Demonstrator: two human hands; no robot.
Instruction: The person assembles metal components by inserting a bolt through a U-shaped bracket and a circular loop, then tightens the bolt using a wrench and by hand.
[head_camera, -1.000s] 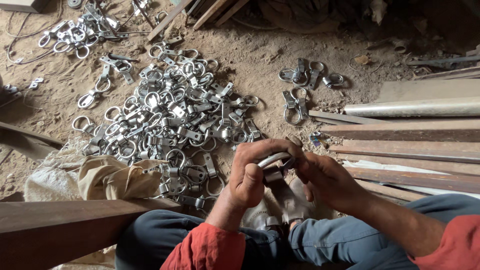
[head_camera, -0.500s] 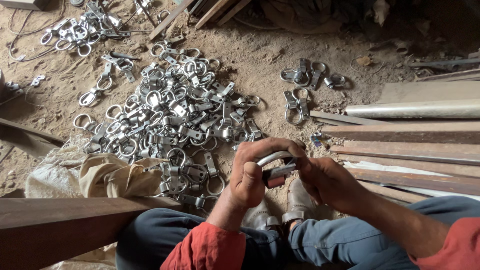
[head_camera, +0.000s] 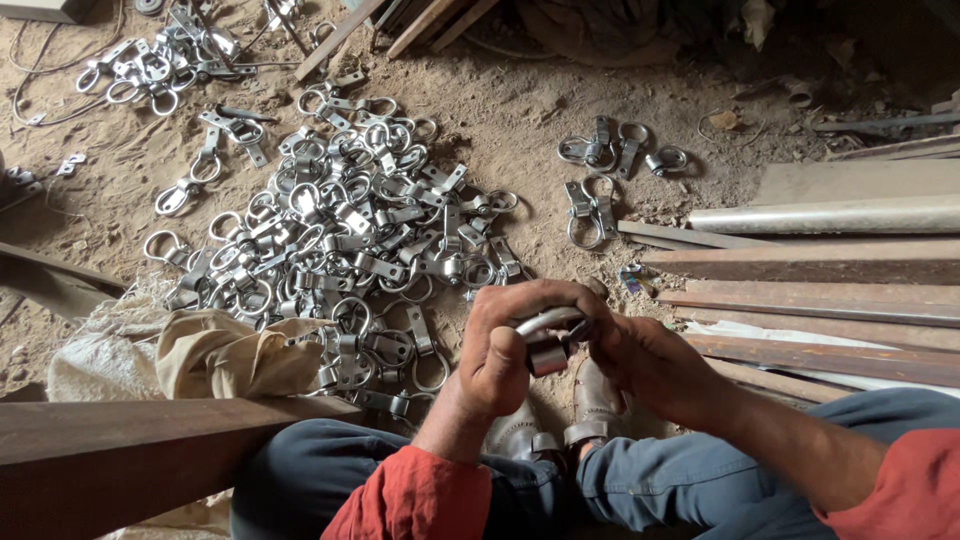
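Left hand (head_camera: 510, 350) and right hand (head_camera: 655, 365) both have fingers closed around one metal ring clamp (head_camera: 548, 335); the fingers largely hide its body.

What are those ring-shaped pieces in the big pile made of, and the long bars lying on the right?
The ring pieces in the pile, like the one held by the left hand and right hand, look like bright plated or polished steel: silvery grey, with sharp glints. The long bars seem to be bare iron or steel, brown and dull, probably rusted. The pale tube above them looks like smoother, shinier metal.
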